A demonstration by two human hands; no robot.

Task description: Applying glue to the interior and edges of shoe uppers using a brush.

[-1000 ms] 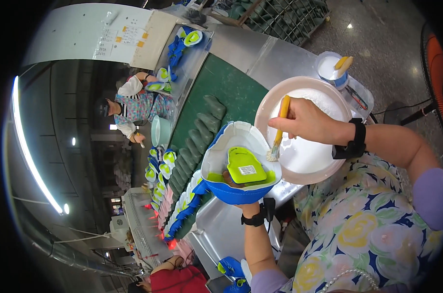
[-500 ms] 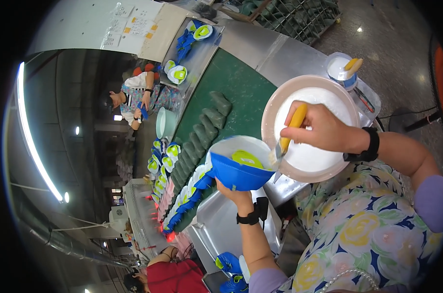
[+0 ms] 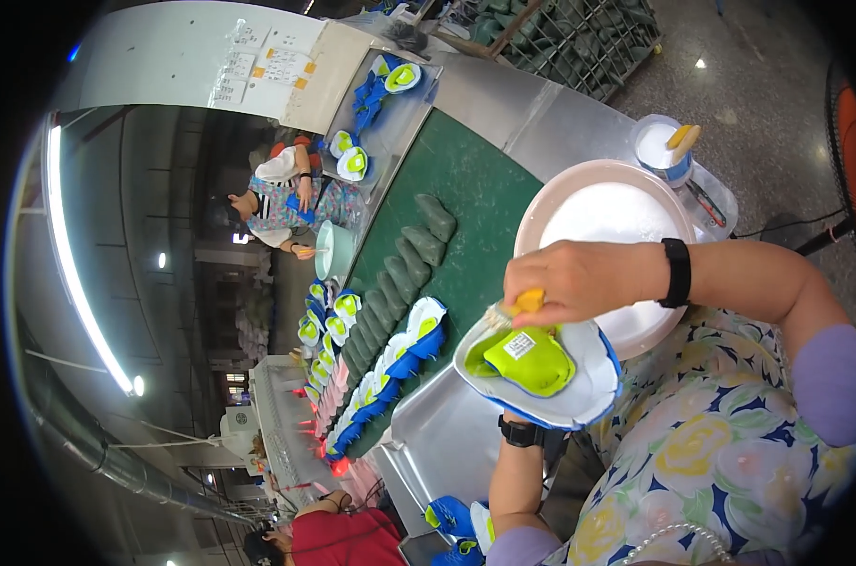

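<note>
My right hand grips a yellow-handled brush, its pale bristles against the white inner edge of a shoe upper. That upper is blue outside, with a lime-green lining and a label inside. It rests on my left hand, which supports it from below; the fingers are hidden behind it. Beneath my right forearm stands a pinkish basin of white liquid. To the left, a row of similar blue-and-white uppers lies on a green conveyor belt, beside a row of dark green-grey wrapped lumps.
A small tub with another yellow-handled brush stands beyond the basin. A metal tray lies beside the belt, near more blue uppers. Across the belt a person works by a pale green bucket; another person in red sits lower left.
The upper has been tilted, its inside now facing up, and moved right and lower. My right hand and brush have shifted left and down from over the basin to the upper's far edge.
</note>
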